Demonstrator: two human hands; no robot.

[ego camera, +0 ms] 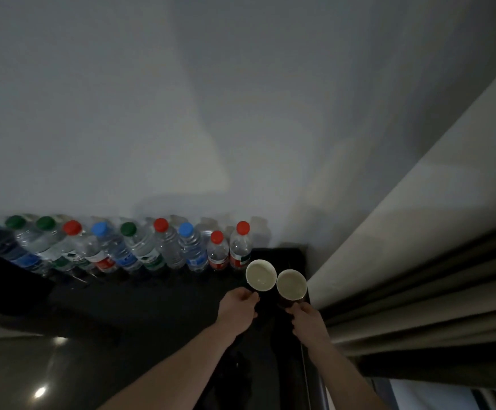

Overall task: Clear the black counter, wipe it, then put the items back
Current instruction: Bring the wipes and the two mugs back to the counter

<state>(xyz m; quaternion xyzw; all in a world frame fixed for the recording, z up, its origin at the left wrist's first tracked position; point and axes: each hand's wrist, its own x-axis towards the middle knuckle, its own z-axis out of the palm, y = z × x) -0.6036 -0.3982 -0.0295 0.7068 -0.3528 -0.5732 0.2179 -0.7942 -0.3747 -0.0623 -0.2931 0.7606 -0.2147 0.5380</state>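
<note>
While each hand grips a handle, left hand, right hand, two mugs upright, mouths up, black counter.

single head cam, wide-angle, worn high; looks forward and down along both forearms at the black counter; wall fills the upper frame, bottle row along its base at mid-distance; curtain at right edge; strong barrel distortion toward the edges; no second view, so no overlap
</note>
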